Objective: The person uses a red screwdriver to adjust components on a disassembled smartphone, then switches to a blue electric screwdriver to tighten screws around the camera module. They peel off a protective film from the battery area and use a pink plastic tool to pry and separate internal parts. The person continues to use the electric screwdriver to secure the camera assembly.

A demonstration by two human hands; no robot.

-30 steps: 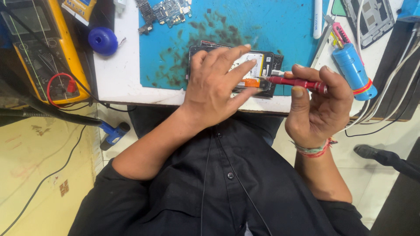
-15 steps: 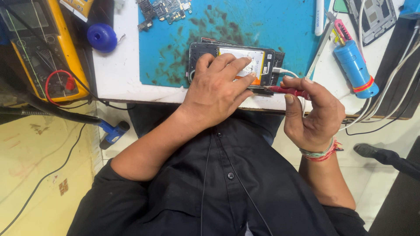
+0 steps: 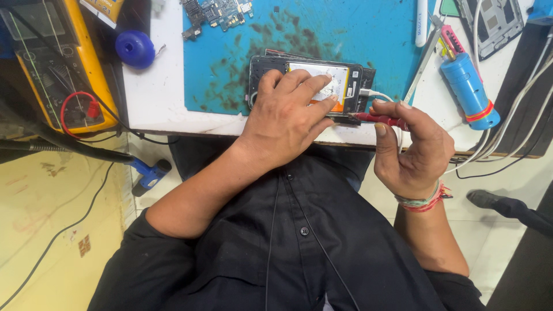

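A white workbench [image 3: 155,92] carries a stained blue repair mat [image 3: 322,34], and on the mat's near edge lies an opened phone [image 3: 305,80], back cover off so that its pale battery [image 3: 322,78] faces up, within easy reach of the seated person. To the bench's left stands a yellow multimeter [image 3: 63,63] with red and black leads; to the right lie a blue cylinder with a red band [image 3: 469,92] and a second stripped phone frame [image 3: 495,20] (set well apart from the work, at the far corner). A bare circuit board [image 3: 219,11] rests at the mat's far edge, and a round blue cap [image 3: 135,49] sits beside the mat on the white surface. The left hand [image 3: 285,118] lies flat over the phone's lower half, fingers spread across the battery, apparently to pin the device against the bench. The right hand [image 3: 412,152], wrist cocked upward and wearing a thread bracelet, pinches a red-handled screwdriver [image 3: 380,120] between thumb and fingertips, its shaft held nearly level and its tip meeting the phone's right edge, beside a white cable [image 3: 374,93] plugged into that end.
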